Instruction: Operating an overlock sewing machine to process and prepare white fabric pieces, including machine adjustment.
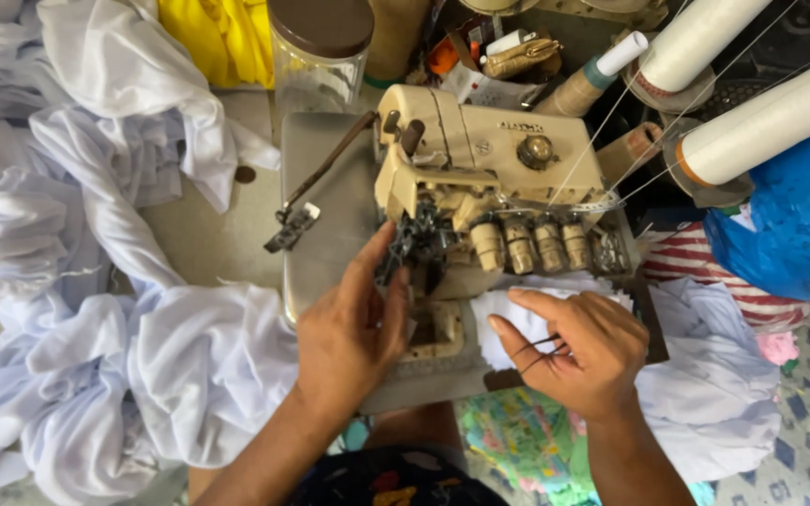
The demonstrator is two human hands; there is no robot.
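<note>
A beige overlock sewing machine [480, 169] stands on a grey metal table [321, 225]. My left hand [349, 328] reaches to the dark presser-foot and needle area [414, 245] at the machine's front, fingertips touching it. My right hand [578, 351] hovers at the machine's right front over a folded white cloth [503, 314]; thin dark threads run across its fingers, and the fingers are partly curled around them. White thread lines run from the cones down to the machine.
Heaps of white fabric [96, 281] fill the left side and lower right. Large white thread cones [761, 122] stand at the upper right beside a blue bag [789, 234]. A brown-lidded clear jar [321, 47] and yellow cloth [222, 37] sit behind the machine.
</note>
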